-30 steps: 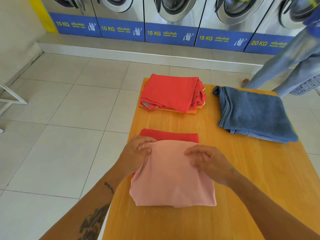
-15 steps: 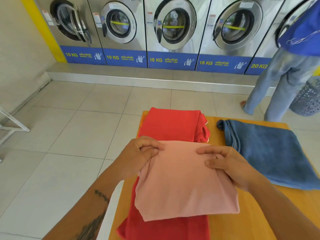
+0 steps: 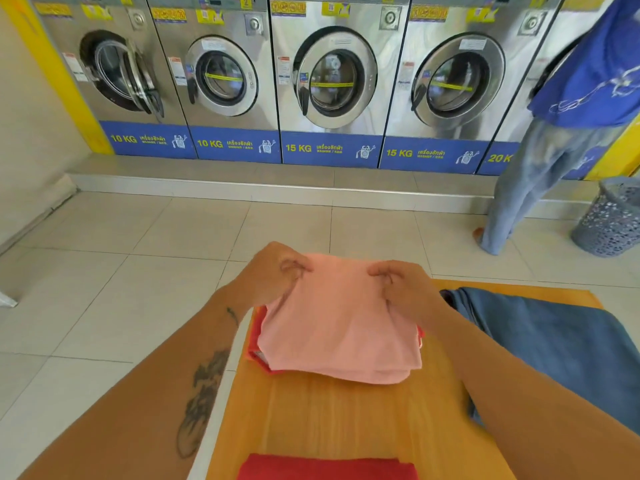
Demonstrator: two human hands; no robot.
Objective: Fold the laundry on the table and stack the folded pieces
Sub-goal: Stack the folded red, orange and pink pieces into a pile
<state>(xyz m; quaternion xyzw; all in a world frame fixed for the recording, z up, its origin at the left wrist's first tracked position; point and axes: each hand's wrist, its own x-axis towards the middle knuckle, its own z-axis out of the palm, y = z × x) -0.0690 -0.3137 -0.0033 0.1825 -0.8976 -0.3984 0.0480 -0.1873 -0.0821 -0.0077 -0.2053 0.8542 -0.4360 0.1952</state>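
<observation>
Gripping pink cloth (image 3: 337, 327) between both hands.

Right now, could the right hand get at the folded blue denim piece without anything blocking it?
Probably yes, once it lets go. The right hand is pinching the pink folded garment, and the blue denim piece lies just beside it on the table with nothing between them.

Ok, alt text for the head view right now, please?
Both hands, left hand and right hand, pinch the far edge of a folded pink cloth resting on a red folded pile on the orange wooden table. Folded blue denim lies to the right.
</observation>
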